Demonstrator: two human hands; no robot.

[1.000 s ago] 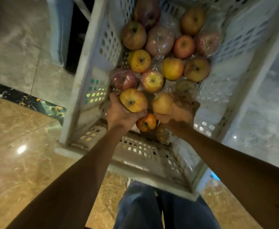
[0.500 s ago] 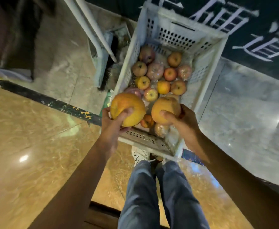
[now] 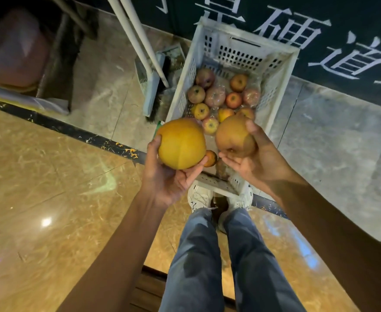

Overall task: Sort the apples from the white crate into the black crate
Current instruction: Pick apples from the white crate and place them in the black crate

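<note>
The white crate (image 3: 248, 50) stands on the floor ahead of my feet, with several red and yellow apples (image 3: 216, 96) lying in it, some in clear wrap. My left hand (image 3: 169, 179) is palm up, fingers curled round a large yellow apple (image 3: 181, 144), held above the crate's near left corner. My right hand (image 3: 254, 162) holds a brownish-yellow apple (image 3: 233, 136) the same way, above the crate's near end. The black crate is not in view.
My jeans-clad legs and white shoes (image 3: 199, 197) stand just behind the crate. A white pole and a brush-like tool (image 3: 153, 86) lean left of the crate. A dark wall with white characters (image 3: 297, 25) runs behind. A dark strip (image 3: 76, 134) crosses the polished floor.
Both hands have lifted their apples up out of the white crate and turned palm up. The view has pulled back, so the crate looks smaller and farther away.
</note>
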